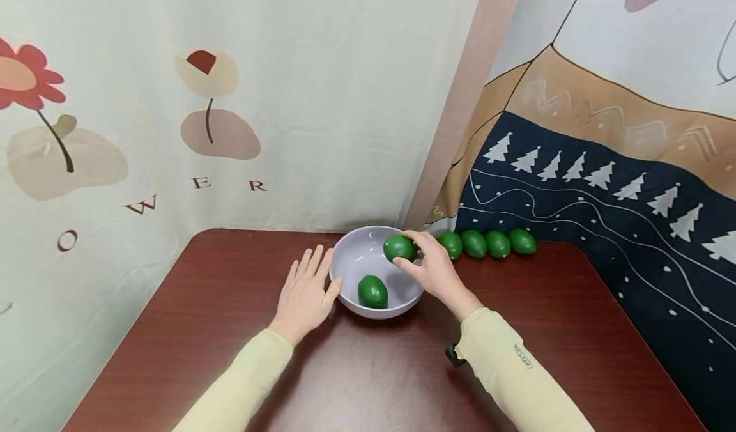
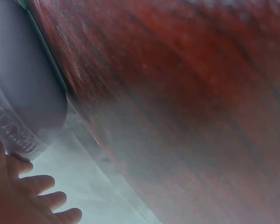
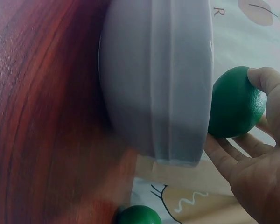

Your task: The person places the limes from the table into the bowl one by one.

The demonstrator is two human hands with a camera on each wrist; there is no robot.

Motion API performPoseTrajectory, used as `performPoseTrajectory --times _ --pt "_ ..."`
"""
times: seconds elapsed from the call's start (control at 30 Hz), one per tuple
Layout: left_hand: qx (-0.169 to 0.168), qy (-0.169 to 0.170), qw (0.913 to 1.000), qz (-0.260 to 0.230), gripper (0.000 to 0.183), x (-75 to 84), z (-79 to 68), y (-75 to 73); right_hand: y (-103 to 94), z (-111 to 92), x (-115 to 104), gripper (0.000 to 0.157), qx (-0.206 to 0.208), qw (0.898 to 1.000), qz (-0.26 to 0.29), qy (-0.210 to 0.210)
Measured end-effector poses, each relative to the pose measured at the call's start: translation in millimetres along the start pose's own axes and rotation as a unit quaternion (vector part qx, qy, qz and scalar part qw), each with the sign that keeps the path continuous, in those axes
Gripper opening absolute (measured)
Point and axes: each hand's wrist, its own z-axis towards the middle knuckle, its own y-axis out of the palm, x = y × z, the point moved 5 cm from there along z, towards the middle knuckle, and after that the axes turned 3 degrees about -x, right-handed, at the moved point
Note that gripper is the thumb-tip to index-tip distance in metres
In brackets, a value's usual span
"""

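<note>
A pale lilac bowl [image 1: 352, 262] stands near the back of the table, with one green lime [image 1: 372, 291] lying inside it. My right hand [image 1: 435, 269] pinches another lime [image 1: 399, 247] between thumb and fingers over the bowl's right side. In the right wrist view that lime [image 3: 238, 102] shows just above the rim of the bowl [image 3: 158, 84]. My left hand [image 1: 306, 291] is at the bowl's left side, fingers straight and thumb right at the rim. The left wrist view catches the fingers [image 2: 39, 184] beside the bowl wall [image 2: 28, 70].
Several limes [image 1: 497, 244] line up along the table's back edge, right of the bowl. The dark red-brown table [image 1: 374, 381] ends against a light curtain [image 1: 322, 100] and a navy patterned cloth [image 1: 575, 208]. A small black device [image 1: 454, 355] sits at the right cuff.
</note>
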Motion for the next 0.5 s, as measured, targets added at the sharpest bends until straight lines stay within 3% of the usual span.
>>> performPoseTrajectory --times 0.5 --pt "-0.007 -0.003 1.0 -0.003 0.065 -0.1 0.2 -0.3 21.7 1 -8 0.052 -0.026 1.0 0.006 -0.01"
